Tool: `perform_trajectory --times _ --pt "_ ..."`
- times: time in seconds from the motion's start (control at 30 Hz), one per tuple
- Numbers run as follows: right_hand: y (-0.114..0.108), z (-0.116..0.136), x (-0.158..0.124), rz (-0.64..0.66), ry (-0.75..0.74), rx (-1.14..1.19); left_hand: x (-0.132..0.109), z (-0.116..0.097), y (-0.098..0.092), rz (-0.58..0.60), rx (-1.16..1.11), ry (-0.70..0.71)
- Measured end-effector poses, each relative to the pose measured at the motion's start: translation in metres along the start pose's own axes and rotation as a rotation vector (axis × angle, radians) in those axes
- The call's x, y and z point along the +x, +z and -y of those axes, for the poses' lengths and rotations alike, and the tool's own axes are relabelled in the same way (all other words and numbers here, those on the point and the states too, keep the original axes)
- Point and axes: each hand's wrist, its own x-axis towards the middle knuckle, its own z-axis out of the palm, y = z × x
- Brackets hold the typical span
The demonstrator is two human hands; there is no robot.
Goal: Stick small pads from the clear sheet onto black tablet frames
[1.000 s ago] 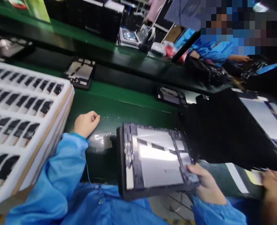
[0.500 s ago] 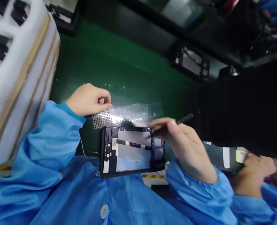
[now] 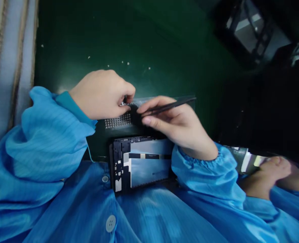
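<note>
My left hand (image 3: 101, 94) pinches the clear sheet of small grey square pads (image 3: 117, 121) at its upper edge, thumb and forefinger pressed together. In my right hand (image 3: 177, 125) is a pair of black tweezers (image 3: 174, 105), its tip end close to the left fingertips and over the sheet. Part of the sheet lies hidden behind my right hand. Below both hands, at the front of my blue gown, lies a black device frame (image 3: 121, 148) with a greyish inner panel and a dark strip across it. My right sleeve covers the frame's right end.
Stacked pale trays (image 3: 12, 60) with brown edges stand at the left. Another black device frame (image 3: 252, 37) lies at the upper right. Tiny white bits (image 3: 128, 63) are scattered on the green table (image 3: 164, 40). A co-worker's hands (image 3: 273, 172) show at the lower right.
My right hand with the tweezers has moved up and left, from above the device frame to beside my left hand at the sheet. The view has shifted, with less of the trays showing.
</note>
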Motion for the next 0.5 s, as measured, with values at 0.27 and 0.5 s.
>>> perform_trajectory --times 0.27,0.5 --pt "-0.008 -0.022 0.029 0.006 -0.105 -0.154 0.003 0.004 0.003 0.001 -0.005 0.025" --pt "-0.008 -0.021 0.024 0.025 -0.054 -0.130 0.006 0.005 0.003 -0.010 0.043 0.012"
